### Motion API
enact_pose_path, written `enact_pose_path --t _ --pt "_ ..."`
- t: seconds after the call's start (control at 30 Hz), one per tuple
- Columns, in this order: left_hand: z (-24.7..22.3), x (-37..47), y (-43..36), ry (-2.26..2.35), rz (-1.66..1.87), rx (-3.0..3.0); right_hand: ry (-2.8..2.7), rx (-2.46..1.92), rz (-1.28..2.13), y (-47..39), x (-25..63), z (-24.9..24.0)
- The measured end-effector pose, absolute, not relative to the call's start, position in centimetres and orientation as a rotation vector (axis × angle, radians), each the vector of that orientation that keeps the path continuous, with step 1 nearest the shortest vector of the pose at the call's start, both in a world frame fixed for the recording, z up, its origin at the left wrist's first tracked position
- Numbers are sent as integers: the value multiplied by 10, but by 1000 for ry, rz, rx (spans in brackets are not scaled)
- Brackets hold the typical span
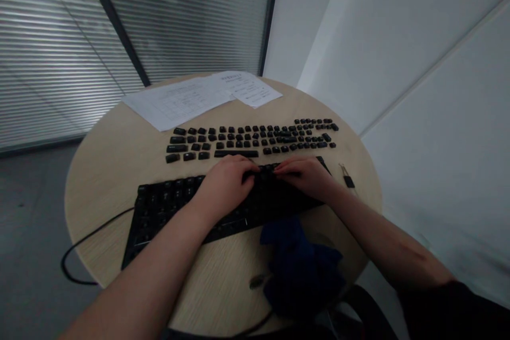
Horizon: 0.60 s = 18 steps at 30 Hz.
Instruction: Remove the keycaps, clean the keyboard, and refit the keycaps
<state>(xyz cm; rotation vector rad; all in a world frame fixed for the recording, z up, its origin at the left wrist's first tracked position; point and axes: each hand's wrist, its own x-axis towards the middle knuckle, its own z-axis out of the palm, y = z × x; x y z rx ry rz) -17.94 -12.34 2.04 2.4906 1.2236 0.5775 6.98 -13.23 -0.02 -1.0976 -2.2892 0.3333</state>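
A black keyboard [159, 202] lies at a slant on the round table, with keys standing on its left part. The middle and right part of it is dark, and my hands and forearms cover some of it. My left hand [229, 183] rests over the keyboard's far edge, thumb and fingers brought together at the top row. Facing it from the right, my right hand [305, 175] has its fingers pressed together on the same row, a short gap away. Whatever is between the fingertips is too small and dark to make out. Behind the keyboard, loose black keycaps [177, 139] and a long spacebar keycap [236, 154] lie in rows.
Printed papers [179, 101] lie at the table's far side. A small wire-pronged tool with a black grip [348, 180] is near the right edge. A crumpled blue cloth [303, 265] sits in front of the keyboard. A black cable [79, 241] loops off the left edge.
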Motion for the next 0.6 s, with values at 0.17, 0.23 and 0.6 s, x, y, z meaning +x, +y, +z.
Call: enact_pose_path --t 0.17,0.23,0.6 --pt "22 -178 -123 1250 546 2494 -2354 -1017 130 -137 63 0" --pt "22 -178 -123 1261 550 2501 -2371 -971 57 -137 61 -1" --pt "20 -180 -123 1257 563 2502 -2449 -799 107 -126 66 -4"
